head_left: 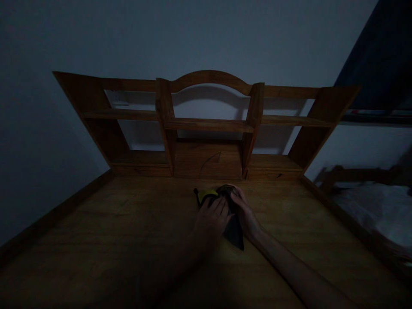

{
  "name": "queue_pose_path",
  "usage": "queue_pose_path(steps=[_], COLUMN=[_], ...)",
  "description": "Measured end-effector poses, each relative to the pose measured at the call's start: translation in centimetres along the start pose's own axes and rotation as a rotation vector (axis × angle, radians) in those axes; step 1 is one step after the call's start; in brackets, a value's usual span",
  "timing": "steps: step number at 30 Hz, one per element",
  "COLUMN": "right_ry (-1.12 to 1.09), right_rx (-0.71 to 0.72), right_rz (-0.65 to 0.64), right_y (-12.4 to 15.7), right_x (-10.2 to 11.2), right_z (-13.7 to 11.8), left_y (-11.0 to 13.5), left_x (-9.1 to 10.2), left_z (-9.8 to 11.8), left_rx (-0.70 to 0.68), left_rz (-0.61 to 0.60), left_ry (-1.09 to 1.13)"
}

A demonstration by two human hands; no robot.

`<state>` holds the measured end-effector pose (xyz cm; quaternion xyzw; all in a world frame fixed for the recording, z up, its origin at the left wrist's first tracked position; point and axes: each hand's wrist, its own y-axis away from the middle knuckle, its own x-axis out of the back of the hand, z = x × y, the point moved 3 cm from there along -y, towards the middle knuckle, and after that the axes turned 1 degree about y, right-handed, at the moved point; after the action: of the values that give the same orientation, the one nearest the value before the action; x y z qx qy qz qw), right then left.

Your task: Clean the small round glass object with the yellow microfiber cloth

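Note:
A small dark object with a yellow part (206,195) lies on the wooden desk (128,223), close to the shelf unit. A dark flat flap of it (234,234) sticks out toward me between my wrists. My left hand (210,219) rests on top of it with the fingers curled over the yellow part. My right hand (243,210) grips its right side, fingers wrapped round a dark rounded end. The room is very dim, so I cannot name the object.
A wooden shelf unit (209,124) with an arched top stands at the back of the desk against a pale wall. Raised wooden rails run along the desk's left and right edges. A bed with pale bedding (373,210) is at the right.

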<state>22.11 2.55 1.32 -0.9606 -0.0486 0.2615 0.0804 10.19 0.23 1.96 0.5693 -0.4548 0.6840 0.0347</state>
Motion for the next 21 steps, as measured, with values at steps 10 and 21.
queue_pose_path(steps=[10, 21], right_ry=[0.075, 0.306], right_rx=[0.038, 0.113], right_rz=[-0.022, -0.001], right_y=[0.6, 0.9], right_x=[-0.5, 0.0], right_z=[-1.0, -1.0], left_y=[-0.5, -0.6], left_x=[0.1, -0.1], left_z=[-2.1, -2.5], left_rx=[0.049, 0.548], left_rz=[0.032, -0.087], left_ry=[0.495, 1.056])
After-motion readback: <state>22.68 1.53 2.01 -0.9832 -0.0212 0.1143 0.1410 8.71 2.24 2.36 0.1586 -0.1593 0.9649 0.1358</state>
